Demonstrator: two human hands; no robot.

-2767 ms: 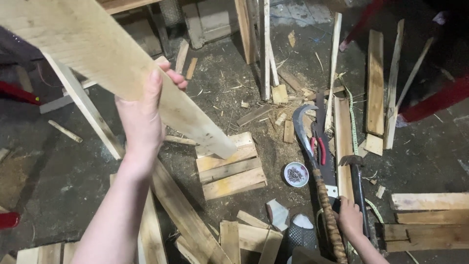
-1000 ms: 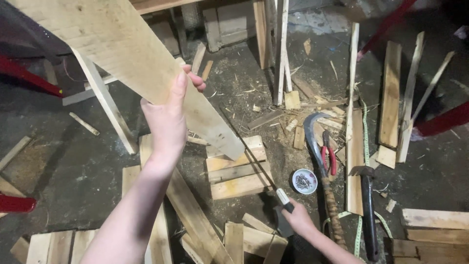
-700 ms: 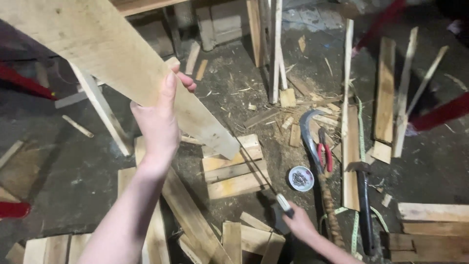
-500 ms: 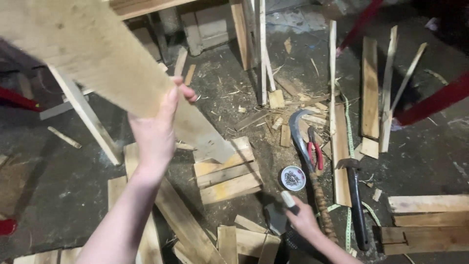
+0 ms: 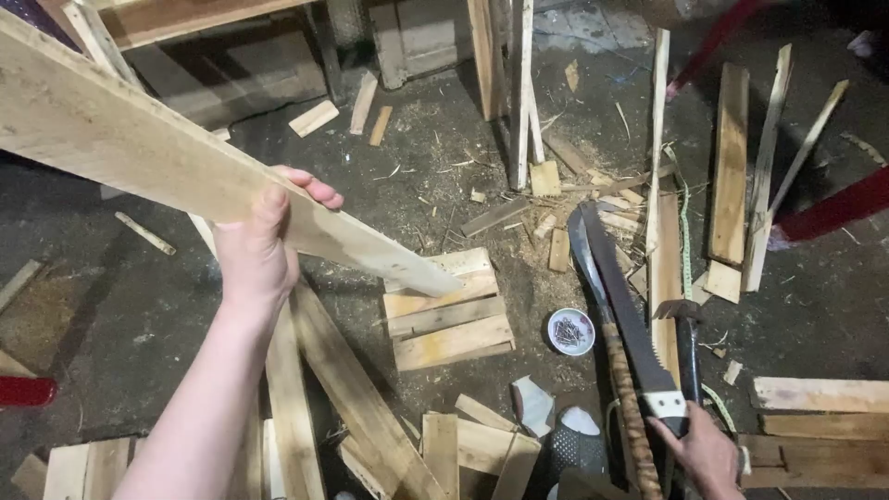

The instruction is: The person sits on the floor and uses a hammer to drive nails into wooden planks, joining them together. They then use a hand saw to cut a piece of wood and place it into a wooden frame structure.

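Observation:
My left hand (image 5: 257,255) grips the edge of a long pale wooden plank (image 5: 139,153). The plank slants down to the right, and its lower end rests on a stack of short boards (image 5: 444,319). At the lower right, my right hand (image 5: 706,451) is closed around the dark handle of a hand saw (image 5: 622,296). The saw's dark toothed blade points away from me. It lies over a curved blade with a cord-wrapped handle (image 5: 632,407).
A hammer (image 5: 687,338) lies just right of the saw. A small round dish of nails (image 5: 570,331) sits between the stack and the tools. Loose slats, offcuts and shavings cover the dark floor, with planks (image 5: 352,398) below my left arm.
My right hand has swung the saw from near the plank's lower end over to the right, above the curved blade. The left hand still holds the plank, now tilted flatter.

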